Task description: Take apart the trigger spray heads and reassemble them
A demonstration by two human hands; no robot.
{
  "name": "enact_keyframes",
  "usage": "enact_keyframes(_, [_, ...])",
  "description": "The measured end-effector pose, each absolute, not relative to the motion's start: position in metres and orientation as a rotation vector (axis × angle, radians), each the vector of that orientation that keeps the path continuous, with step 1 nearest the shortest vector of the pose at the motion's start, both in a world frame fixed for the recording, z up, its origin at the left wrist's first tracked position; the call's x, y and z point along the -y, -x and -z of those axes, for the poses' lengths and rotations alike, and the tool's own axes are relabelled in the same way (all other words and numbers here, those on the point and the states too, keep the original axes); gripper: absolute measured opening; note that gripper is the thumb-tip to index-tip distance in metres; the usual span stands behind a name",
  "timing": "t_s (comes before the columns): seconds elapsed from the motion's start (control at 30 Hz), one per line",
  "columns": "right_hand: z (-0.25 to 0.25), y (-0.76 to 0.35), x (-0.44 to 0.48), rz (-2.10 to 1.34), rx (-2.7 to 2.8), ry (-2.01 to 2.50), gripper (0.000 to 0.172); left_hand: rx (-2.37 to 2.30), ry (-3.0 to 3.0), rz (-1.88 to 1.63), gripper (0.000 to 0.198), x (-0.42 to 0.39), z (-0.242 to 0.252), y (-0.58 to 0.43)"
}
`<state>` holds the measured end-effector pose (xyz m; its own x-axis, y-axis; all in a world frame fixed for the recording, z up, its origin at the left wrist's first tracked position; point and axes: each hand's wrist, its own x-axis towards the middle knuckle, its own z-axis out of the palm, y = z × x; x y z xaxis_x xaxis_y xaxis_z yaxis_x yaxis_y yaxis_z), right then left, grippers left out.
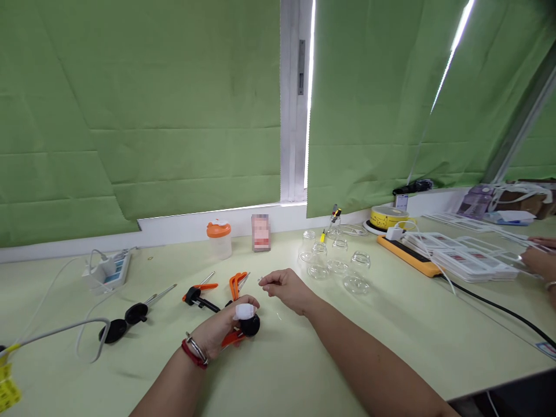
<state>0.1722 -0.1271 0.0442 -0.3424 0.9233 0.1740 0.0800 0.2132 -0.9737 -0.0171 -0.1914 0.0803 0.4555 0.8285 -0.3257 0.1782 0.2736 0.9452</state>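
Note:
My left hand (pixel 226 327) is closed around an orange-and-black hand tool (pixel 249 326) with a round black end. A small white piece (pixel 245 311) sits against that black end, near my thumb. To the right of it and slightly farther away, my right hand (pixel 284 288) has thumb and fingertips pinched together. Something tiny and clear shows at those fingertips, too small to name. Just beyond my left hand lie more orange-and-black parts with thin metal rods (pixel 206 281). A black tool with two round ends (pixel 130 320) lies farther left.
Several clear glass jars (pixel 357 273) stand right of my right hand. A lidded orange-topped cup (pixel 219 238) and a phone-like object (pixel 261 233) stand at the back. An orange power strip (pixel 408 256), stacked white frames (pixel 471 263) and another person's hand (pixel 538 258) are at right.

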Motion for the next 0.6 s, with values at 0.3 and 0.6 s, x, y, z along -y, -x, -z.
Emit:
enact_keyframes(0.3, [-0.06, -0.169, 0.152, -1.472, 1.67, 0.825, 0.016, -1.046, -1.259, -0.599, 0.028, 0.197, -0.085, 0.011])
enact_keyframes(0.6, [-0.062, -0.167, 0.159, -1.196, 1.936, 0.865, 0.012, -1.034, -1.318, -0.633, 0.027, 0.194, -0.078, 0.01])
